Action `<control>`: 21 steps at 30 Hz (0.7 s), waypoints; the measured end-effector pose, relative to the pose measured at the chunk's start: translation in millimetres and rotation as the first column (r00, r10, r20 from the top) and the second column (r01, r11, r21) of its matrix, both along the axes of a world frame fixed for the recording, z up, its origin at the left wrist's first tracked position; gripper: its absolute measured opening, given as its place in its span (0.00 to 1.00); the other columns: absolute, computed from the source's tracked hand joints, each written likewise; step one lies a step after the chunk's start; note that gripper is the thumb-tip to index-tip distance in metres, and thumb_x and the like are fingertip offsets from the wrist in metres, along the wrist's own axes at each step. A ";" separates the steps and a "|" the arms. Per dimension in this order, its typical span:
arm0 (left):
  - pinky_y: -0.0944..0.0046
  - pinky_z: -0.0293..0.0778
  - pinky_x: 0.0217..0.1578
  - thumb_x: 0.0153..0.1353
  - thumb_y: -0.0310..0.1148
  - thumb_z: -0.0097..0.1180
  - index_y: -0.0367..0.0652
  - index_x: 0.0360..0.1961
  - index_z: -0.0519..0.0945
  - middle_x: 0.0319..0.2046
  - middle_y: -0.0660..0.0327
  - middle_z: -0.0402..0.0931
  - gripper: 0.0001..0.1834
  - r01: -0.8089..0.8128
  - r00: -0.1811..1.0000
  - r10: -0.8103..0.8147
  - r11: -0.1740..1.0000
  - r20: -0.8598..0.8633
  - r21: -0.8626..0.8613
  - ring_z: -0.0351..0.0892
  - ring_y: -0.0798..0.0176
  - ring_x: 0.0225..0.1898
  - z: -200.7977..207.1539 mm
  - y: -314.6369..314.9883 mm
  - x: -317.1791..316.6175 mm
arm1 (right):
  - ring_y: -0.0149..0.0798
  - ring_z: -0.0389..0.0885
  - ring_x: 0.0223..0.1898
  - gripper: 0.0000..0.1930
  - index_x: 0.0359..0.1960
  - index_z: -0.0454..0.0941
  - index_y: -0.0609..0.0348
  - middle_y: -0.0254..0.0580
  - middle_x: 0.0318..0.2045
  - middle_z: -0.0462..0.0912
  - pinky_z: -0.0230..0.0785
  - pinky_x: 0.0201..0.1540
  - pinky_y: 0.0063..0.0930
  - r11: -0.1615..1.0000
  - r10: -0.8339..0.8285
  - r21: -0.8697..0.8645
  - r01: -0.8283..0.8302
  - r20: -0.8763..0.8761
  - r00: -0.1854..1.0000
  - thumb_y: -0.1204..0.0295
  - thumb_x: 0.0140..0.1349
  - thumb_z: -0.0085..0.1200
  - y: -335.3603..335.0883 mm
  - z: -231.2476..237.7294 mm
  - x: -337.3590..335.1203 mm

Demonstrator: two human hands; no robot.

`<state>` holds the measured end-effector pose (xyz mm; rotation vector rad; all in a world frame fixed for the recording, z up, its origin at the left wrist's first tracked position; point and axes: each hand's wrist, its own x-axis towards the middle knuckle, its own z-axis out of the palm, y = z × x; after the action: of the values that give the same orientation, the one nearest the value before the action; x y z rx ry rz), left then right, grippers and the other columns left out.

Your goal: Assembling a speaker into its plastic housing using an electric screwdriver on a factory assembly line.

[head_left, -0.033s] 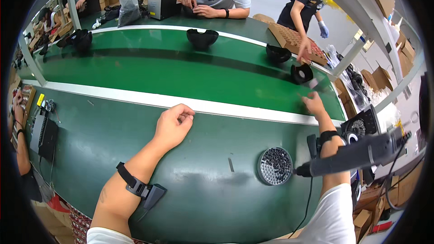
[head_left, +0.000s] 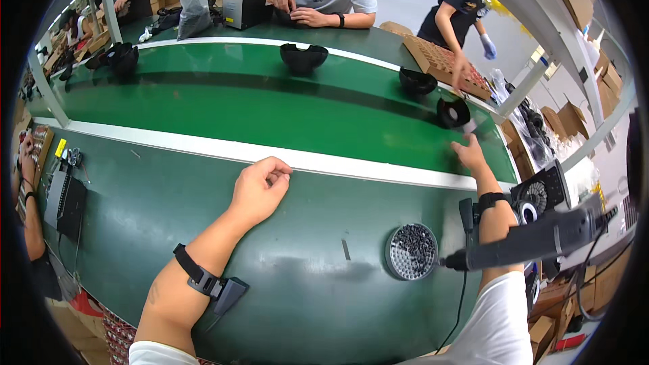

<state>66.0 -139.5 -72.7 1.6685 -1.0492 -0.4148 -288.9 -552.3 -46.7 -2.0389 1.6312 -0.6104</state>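
My left hand (head_left: 262, 188) rests by the white edge strip, its fingers loosely curled in with nothing visible in them. Over the green belt (head_left: 324, 118), my right hand (head_left: 471, 155) reaches out with thumb and fingers apart, holding nothing. Just beyond its fingertips stands a black bowl-shaped shell (head_left: 453, 113) with a round pale opening. A small pale, blurred piece (head_left: 469, 126) lies between shell and hand. Close to my right forearm are a round tray of small black parts (head_left: 412, 251) and a dark electric screwdriver (head_left: 527, 240) pointing toward that tray.
More black shells sit along the belt, one at mid-belt (head_left: 303, 58) and one farther right (head_left: 418, 81). A co-worker's hand (head_left: 461, 71) hangs over the far edge beside a partitioned carton (head_left: 439, 61). Metal frame posts and a screwdriver cable flank my right side. A dark strip (head_left: 345, 249) lies on the table.
My right hand has moved slightly away from me, toward the black shell. The co-worker's hand at the far edge has shifted a little right. My left hand keeps its place.
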 end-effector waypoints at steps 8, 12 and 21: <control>0.72 0.69 0.30 0.59 0.24 0.58 0.37 0.36 0.81 0.27 0.67 0.78 0.05 -0.009 0.999 0.008 1.000 -0.052 -0.023 0.70 0.76 0.27 -4.0 -0.8 1.3 | 0.60 0.70 0.59 0.39 0.63 0.67 0.50 0.64 0.55 0.73 0.64 0.62 0.45 0.912 -0.015 -0.397 -0.109 -0.298 0.955 0.55 0.51 0.69 -50.5 -11.2 42.4; 0.73 0.67 0.28 0.59 0.25 0.58 0.38 0.36 0.81 0.27 0.67 0.79 0.05 -0.026 0.999 0.027 0.999 -0.035 0.023 0.71 0.77 0.27 6.3 0.1 -0.9 | 0.60 0.73 0.53 0.29 0.51 0.71 0.55 0.56 0.50 0.74 0.68 0.56 0.47 0.877 -0.020 -0.476 -0.062 -0.165 0.986 0.65 0.49 0.71 -38.3 -14.5 57.6; 0.72 0.67 0.28 0.59 0.25 0.58 0.38 0.36 0.82 0.27 0.67 0.79 0.05 -0.023 1.000 0.024 1.000 -0.019 0.005 0.71 0.76 0.27 1.5 -0.6 1.4 | 0.57 0.77 0.47 0.21 0.45 0.75 0.59 0.52 0.44 0.76 0.71 0.52 0.43 0.783 -0.040 -0.616 -0.086 -0.188 0.981 0.78 0.48 0.68 -40.5 -18.7 36.9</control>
<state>67.4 -140.0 -71.2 1.6764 -1.0147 -0.4169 -251.9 -592.8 -65.3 -2.6536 1.6470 -1.0944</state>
